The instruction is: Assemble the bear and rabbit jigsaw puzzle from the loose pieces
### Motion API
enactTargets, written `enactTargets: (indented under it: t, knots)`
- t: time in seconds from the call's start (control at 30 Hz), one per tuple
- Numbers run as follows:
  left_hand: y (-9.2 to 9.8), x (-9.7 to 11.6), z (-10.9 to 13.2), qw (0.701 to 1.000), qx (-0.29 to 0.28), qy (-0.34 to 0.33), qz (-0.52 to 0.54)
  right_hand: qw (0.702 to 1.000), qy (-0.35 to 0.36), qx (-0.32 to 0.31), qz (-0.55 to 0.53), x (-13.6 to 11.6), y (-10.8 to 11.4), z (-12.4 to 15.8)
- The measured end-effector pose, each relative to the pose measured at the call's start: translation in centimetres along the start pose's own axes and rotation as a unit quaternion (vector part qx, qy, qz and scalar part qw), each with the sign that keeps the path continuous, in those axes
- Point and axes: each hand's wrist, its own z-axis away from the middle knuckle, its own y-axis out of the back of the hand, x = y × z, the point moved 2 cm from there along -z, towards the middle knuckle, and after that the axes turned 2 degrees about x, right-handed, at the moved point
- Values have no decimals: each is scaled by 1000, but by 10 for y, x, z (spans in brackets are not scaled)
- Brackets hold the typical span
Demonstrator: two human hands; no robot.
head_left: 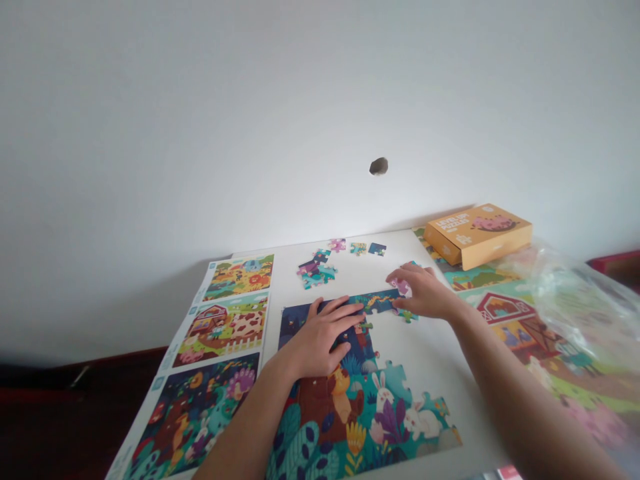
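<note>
A partly assembled jigsaw puzzle (345,407) with a bear, a fox and white rabbits lies on the white table. My left hand (320,339) rests flat on its upper left part, fingers spread. At the far right end of the puzzle's dark top strip (383,301), my right hand (424,292) has thumb and fingers closed around a pink and purple puzzle piece (401,287). The fingers partly cover that piece, so whether it is joined to the strip cannot be told. A green piece (407,315) shows just below the right thumb.
Joined loose pieces (317,272) lie beyond the puzzle, with several single pieces (358,249) near the wall. A picture sheet (220,330) lies at left. To the right are an orange puzzle box (480,233), a farm picture (520,333) and a clear plastic bag (575,300).
</note>
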Motion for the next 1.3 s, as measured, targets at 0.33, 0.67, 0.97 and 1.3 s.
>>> enactTargets:
  t: [0.33, 0.67, 0.97, 1.3]
  knots:
    - [0, -1, 0, 1000, -3, -2, 0, 995, -53, -85, -15, 20, 5, 9]
    - [-1, -1, 0, 1000, -6, 0, -4, 993, -77, -89, 32, 26, 15, 15]
    - [-1, -1, 0, 1000, -3, 0, -12, 999, -12, -49, 14, -19, -2, -1]
    - [-1, 0, -1, 1000, -4, 3, -9, 997, -51, -51, -8, 12, 9, 4]
